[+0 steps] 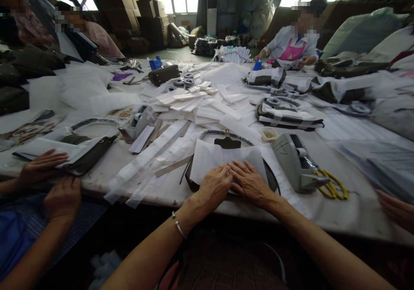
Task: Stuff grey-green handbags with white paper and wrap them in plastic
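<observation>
White paper (pixel 210 158) lies under left hand (pixel 215 186) and right hand (pixel 250 182), fingers flat, gripping nothing; dispenser (pixel 293 158) bears handwriting.

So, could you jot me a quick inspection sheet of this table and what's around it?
Surface: pale table, crowded.
Job's things: white paper sheet over a dark bag.
Clutter: paper strips, grey tape dispenser, yellow scissors.
Hands: left hand and right hand lie flat on the sheet, holding nothing.
Cables: nothing seen.
Surroundings: a co-worker's hands on the left, a seated person opposite, stacked boxes.
</observation>
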### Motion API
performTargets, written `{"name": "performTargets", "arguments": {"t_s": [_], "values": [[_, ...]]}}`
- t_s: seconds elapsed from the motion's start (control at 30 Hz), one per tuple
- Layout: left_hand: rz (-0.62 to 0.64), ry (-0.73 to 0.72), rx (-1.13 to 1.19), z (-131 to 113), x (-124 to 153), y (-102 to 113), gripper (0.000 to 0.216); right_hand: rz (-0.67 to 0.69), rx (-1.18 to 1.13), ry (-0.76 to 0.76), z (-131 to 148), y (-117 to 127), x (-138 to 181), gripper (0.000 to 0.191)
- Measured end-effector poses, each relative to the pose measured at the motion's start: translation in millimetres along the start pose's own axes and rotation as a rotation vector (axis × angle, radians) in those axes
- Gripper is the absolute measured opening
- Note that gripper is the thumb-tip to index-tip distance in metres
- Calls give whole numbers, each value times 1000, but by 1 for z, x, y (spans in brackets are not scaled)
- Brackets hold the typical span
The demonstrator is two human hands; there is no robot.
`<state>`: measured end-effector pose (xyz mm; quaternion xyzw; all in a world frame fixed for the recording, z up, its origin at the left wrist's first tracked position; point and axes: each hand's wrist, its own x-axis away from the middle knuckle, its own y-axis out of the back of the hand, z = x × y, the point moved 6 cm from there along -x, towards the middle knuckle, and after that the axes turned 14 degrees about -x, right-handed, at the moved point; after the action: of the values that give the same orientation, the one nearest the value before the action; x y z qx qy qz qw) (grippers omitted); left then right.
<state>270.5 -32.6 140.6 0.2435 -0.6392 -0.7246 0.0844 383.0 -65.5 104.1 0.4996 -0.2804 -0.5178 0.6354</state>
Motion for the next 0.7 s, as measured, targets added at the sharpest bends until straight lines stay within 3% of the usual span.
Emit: {"name": "performTargets", "arguments": {"t_s": [0.2, 0.5, 0.7], "values": [[-61, 144, 151, 9, 12, -18, 7, -14, 4, 3, 4, 0, -1, 45], [-275, 179, 250, 16, 29, -27, 22, -130, -81, 39, 6, 9, 8, 41], [-293, 169, 264, 15, 28, -25, 26, -136, -180, 44, 5, 14, 11, 32]]}}
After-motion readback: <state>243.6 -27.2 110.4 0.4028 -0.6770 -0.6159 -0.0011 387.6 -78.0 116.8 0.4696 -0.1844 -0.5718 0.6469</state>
